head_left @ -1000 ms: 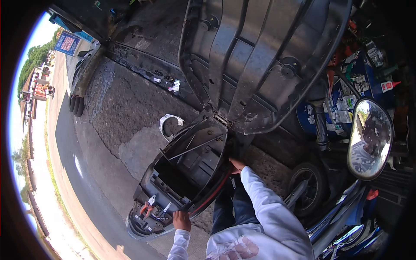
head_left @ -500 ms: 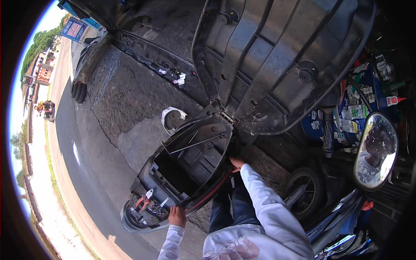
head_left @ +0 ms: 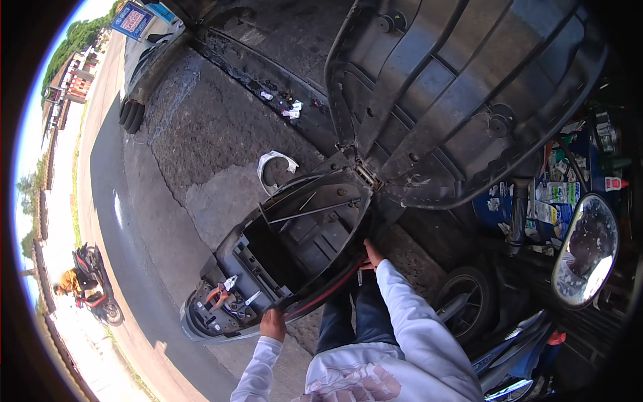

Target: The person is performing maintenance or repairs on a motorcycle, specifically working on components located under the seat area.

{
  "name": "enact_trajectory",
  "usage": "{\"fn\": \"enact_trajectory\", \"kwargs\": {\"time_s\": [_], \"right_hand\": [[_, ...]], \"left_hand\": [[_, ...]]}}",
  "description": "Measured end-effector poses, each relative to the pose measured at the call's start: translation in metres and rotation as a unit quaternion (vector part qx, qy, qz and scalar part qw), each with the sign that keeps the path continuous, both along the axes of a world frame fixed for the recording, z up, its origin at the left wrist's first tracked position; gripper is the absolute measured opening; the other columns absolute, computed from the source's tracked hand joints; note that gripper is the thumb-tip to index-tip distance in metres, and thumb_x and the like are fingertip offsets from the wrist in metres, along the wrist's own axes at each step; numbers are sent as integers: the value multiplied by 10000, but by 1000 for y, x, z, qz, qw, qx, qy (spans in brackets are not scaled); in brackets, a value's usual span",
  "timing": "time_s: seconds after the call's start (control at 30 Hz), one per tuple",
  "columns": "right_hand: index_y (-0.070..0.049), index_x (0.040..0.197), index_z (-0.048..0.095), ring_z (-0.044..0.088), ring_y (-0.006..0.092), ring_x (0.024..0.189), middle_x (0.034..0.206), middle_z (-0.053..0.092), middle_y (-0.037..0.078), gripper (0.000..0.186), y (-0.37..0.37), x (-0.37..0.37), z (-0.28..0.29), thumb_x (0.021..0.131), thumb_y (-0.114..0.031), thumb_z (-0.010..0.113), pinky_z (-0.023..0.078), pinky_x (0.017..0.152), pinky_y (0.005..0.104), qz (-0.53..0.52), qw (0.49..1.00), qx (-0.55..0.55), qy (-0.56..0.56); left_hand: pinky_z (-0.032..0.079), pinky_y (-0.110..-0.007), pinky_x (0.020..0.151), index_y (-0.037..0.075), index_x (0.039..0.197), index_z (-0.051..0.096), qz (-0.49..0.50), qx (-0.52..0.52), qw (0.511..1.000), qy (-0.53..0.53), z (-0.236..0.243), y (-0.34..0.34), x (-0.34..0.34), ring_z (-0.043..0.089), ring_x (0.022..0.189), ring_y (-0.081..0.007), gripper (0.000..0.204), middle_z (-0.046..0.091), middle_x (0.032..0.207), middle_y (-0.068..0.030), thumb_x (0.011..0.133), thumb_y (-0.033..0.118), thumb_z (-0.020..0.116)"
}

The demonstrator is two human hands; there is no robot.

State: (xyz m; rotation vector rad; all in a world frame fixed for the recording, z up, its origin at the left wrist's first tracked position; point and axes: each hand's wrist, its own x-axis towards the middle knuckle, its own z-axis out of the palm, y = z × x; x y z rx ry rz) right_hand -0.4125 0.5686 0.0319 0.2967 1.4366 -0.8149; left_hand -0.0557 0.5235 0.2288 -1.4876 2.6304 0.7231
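A scooter stands in front of me with its underseat storage box (head_left: 315, 244) uncovered and its seat (head_left: 435, 114) tipped up, underside showing. My left hand (head_left: 272, 324) is closed over the edge of the grey side panel (head_left: 234, 335) near the scooter's rear end. Further along the same side, my right hand (head_left: 371, 257) has its fingers curled at the panel's front end, beside a red strip (head_left: 328, 293); its fingertips are partly hidden. On the rear section lie pliers with orange-red handles (head_left: 216, 295) and a small silver tool (head_left: 253, 298). A thin rod (head_left: 311, 212) lies across the box.
A white curved cover (head_left: 266, 161) lies on the concrete beyond the scooter. At right are a mirror (head_left: 585, 251), a wheel (head_left: 463, 303) and a blue container of bottles and packets (head_left: 559, 191). A motorcycle with a rider (head_left: 94, 285) is on the road at left.
My view has shifted slightly, moving the scene within the picture. Both hands stay on the side panel. The passing motorcycle on the road has come much nearer.
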Motion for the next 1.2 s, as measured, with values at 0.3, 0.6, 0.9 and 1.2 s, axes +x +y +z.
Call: {"fn": "enact_trajectory", "kwargs": {"time_s": [0.3,0.6,0.9,1.2], "right_hand": [[-189,1196,536,610,246,884,1073,619,57,605,9,24,-19,833,-656,408,503,756,474,-66,994,40,78],[-218,999,590,584,177,743,835,612,5,609,4,35,-13,757,-756,437,484,684,419,-106,989,82,54],[-171,1010,578,589,213,785,872,619,34,729,1,40,36,694,-816,452,491,697,406,-80,991,103,16],[-110,1239,507,557,231,915,1100,585,84,826,-6,46,33,734,-762,455,465,711,368,-122,988,55,75]], "left_hand": [[457,-436,664,41,913,513,-25,9,999,46,6,-7,-3,576,756,-364,207,585,802,-154,794,134,655],[452,-418,616,45,870,508,-8,-18,999,47,7,-11,-8,573,697,-344,194,571,756,-137,782,120,664],[463,-411,600,51,847,504,-15,-20,998,55,6,-12,-9,585,671,-327,191,580,744,-117,782,125,667],[458,-408,585,53,865,506,-15,-12,997,70,11,-17,-12,580,665,-327,196,575,738,-118,775,113,669]]}}
